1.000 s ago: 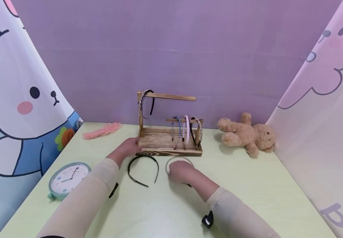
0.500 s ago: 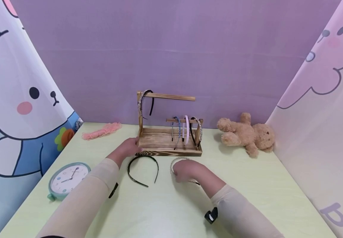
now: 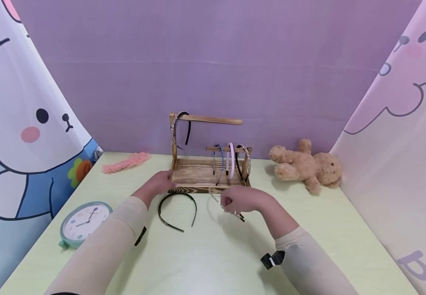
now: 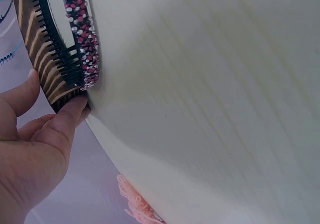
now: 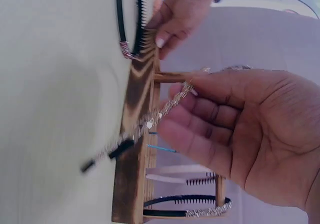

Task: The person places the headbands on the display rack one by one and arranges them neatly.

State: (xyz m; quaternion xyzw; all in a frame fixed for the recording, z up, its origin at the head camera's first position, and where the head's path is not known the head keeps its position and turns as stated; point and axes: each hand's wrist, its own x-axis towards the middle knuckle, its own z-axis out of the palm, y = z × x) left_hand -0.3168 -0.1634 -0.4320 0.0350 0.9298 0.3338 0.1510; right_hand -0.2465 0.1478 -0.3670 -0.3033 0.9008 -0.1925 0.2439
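My left hand (image 3: 157,183) grips the front left corner of a wooden headband rack (image 3: 194,190), thumb and fingers on either side of its wood in the left wrist view. Just in front of the rack, my right hand (image 3: 245,199) pinches a silver beaded headband (image 5: 172,103) with black tips, held raised and tilted. On the table near the left hand lies a black toothed headband (image 3: 160,208); the left wrist view shows pink and white beads (image 4: 82,28) along it. Several headbands, including a pink headband (image 3: 232,164), hang on the rack's lower bar (image 3: 210,149).
One jewelled headband (image 3: 175,125) hangs at the left end of the upper bar (image 3: 216,120). A teal-rimmed clock (image 3: 85,223) lies at the left, pink yarn (image 3: 126,162) behind it. A teddy bear (image 3: 305,164) lies at the right, and fabric walls surround the table (image 3: 205,262).
My right hand has lifted the silver headband off the table and moved right and toward the rack, tilting it. The left hand has stayed on the rack's corner.
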